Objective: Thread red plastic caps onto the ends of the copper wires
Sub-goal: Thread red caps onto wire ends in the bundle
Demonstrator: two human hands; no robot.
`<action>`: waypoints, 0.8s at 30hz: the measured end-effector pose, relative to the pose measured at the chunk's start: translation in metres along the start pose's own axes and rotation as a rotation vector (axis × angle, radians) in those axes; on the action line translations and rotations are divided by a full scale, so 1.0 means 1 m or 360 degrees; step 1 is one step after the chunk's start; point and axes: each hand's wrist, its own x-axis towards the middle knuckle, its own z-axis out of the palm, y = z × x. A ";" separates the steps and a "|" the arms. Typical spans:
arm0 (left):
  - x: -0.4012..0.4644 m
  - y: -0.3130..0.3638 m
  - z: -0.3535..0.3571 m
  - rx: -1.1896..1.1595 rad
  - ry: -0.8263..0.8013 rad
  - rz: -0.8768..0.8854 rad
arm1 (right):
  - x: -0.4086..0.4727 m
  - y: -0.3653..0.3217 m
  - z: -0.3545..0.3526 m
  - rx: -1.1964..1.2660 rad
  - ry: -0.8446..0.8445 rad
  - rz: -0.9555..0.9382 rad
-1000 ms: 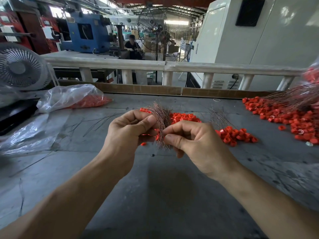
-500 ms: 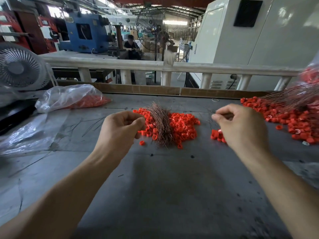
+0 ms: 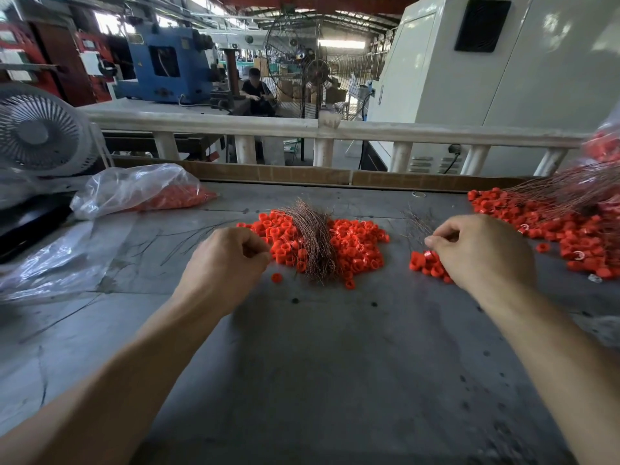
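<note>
A bundle of copper wires (image 3: pixel 313 243) lies across a pile of red plastic caps (image 3: pixel 357 245) at the middle of the grey table (image 3: pixel 302 357). My left hand (image 3: pixel 228 263) sits at the pile's left edge with fingers curled; whether they pinch a cap is hidden. My right hand (image 3: pixel 483 253) is off to the right, thumb and forefinger pinching a thin copper wire (image 3: pixel 417 223) above a small heap of capped wires (image 3: pixel 424 263). One loose cap (image 3: pixel 276 277) lies apart near the front of the pile.
A large heap of red caps with wires (image 3: pixel 570 229) fills the far right. A clear bag of caps (image 3: pixel 144 193) and an empty plastic sheet (image 3: pixel 50 260) lie at left, beside a fan (image 3: pixel 37 132). Loose wires (image 3: pixel 188 236) lie left of my hand. A railing (image 3: pixel 302 127) stands behind the table.
My hands let go of the wire bundle and parted. The right hand carried a wire to the small heap on the right; the left hand dropped to the cap pile's left edge.
</note>
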 end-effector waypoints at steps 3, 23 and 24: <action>0.001 -0.003 0.001 0.0078 -0.0060 0.0023 | -0.007 -0.013 0.001 0.0236 0.0002 -0.0221; 0.001 -0.004 0.006 0.0186 -0.0239 0.0100 | -0.048 -0.075 0.019 0.0880 -0.0411 -0.1186; 0.001 -0.003 0.006 0.0176 -0.0234 0.0100 | -0.047 -0.075 0.018 0.0982 -0.0400 -0.1173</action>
